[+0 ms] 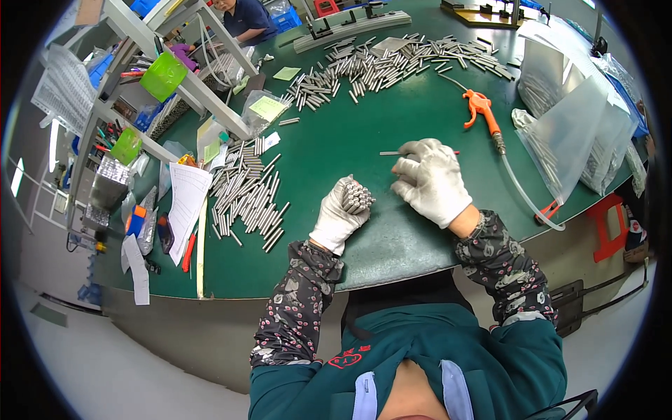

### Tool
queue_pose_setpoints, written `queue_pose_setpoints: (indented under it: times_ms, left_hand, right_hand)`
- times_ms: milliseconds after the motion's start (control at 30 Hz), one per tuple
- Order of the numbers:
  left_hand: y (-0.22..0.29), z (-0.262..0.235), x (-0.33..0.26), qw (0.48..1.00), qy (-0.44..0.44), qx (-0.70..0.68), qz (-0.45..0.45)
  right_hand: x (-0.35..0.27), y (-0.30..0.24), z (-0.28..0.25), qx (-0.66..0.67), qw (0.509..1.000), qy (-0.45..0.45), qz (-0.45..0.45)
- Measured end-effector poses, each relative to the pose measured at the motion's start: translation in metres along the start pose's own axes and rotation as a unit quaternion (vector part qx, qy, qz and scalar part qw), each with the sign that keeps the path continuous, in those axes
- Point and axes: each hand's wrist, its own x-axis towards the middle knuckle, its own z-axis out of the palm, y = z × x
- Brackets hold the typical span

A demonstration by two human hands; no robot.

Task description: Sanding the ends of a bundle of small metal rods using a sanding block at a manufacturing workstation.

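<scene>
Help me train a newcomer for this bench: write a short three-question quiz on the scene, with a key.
1. Short answer: what does the left hand hold?
2. True or false: the orange air blow gun lies farther to the right than the right hand.
3. Multiple choice: what lies just left of the left pile of loose metal rods?
A) a hammer
B) white printed sheets
C) a laptop

Key:
1. A bundle of metal rods, with their ends showing.
2. True.
3. B.
</scene>
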Motion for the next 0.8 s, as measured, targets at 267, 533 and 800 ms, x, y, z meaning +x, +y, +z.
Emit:
queue_pose_setpoints:
  times_ms: [267, 533, 800]
  left_hand:
    - [-0.006, -0.003, 0.0, 0.99, -0.019, -0.139, -0.014]
    - [-0.005, -0.005, 0.003, 0.999, 0.006, 0.042, 0.007]
    - [-0.001, 0.002, 0.005, 0.981, 0.018, 0.183, 0.057]
  right_hand:
    - [0.016, -0.019, 0.029, 0.069, 0.995, -0.053, -0.053]
    - [0.029, -0.018, 0.028, -0.007, 0.986, -0.09, -0.14]
    - [0.029, -0.011, 0.022, -0.058, 0.979, -0.055, -0.185]
